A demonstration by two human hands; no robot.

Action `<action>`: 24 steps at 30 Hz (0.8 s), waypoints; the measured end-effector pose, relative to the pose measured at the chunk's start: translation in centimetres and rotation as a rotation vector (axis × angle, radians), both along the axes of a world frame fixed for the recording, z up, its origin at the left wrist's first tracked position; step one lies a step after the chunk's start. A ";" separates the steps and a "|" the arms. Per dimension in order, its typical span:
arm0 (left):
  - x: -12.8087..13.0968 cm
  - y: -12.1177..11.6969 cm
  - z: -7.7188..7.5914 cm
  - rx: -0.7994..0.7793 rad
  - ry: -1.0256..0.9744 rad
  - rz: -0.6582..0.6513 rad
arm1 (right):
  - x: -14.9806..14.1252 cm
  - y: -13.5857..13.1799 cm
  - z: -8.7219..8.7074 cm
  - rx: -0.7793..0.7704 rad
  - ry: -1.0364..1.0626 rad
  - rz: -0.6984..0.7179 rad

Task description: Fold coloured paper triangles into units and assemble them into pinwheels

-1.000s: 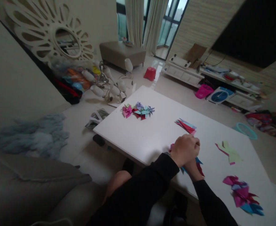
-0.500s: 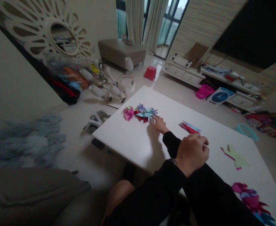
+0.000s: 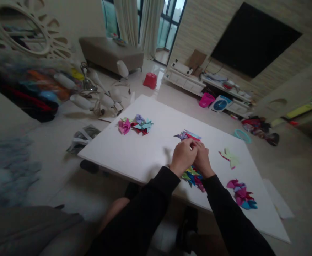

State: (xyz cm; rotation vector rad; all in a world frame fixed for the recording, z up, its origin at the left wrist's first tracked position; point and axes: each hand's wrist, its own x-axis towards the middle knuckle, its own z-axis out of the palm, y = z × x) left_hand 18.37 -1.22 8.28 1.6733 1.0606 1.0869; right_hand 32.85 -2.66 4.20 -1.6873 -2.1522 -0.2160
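My left hand (image 3: 184,156) and my right hand (image 3: 202,160) are together over the white table (image 3: 158,156), fingers closed and nearly touching. Just beyond the fingertips a purple folded paper crane (image 3: 182,135) shows, pinched between them; most of it is hidden. Below my wrists lies a pile of yellow, green, blue and pink paper cranes (image 3: 192,176), partly covered. Behind my fingers sit flat red and blue folded papers (image 3: 194,135).
Paper crane clusters lie at the table's left (image 3: 136,124) and right (image 3: 242,195). A pale green folded paper (image 3: 229,157) lies at right. On the floor are a red stool (image 3: 150,80), a pink basket (image 3: 206,100) and a chandelier (image 3: 100,101).
My right hand has come back from the left cluster with a purple crane and met my left hand. The view has turned right, uncovering the pile under my wrists.
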 end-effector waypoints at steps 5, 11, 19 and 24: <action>0.8 -0.8 -1.6 -0.047 0.104 -0.024 | 2.3 -8.2 0.8 0.029 0.095 -0.275; 2.1 -1.2 -3.9 -0.233 0.193 -0.135 | 2.8 -10.2 0.5 -0.028 0.149 -0.288; 4.7 -0.1 -5.4 -0.136 0.143 -0.234 | 3.5 -11.0 2.0 -0.075 0.152 -0.133; 6.5 0.5 -6.2 -0.131 0.027 -0.236 | 4.1 -11.2 2.5 -0.003 0.241 -0.080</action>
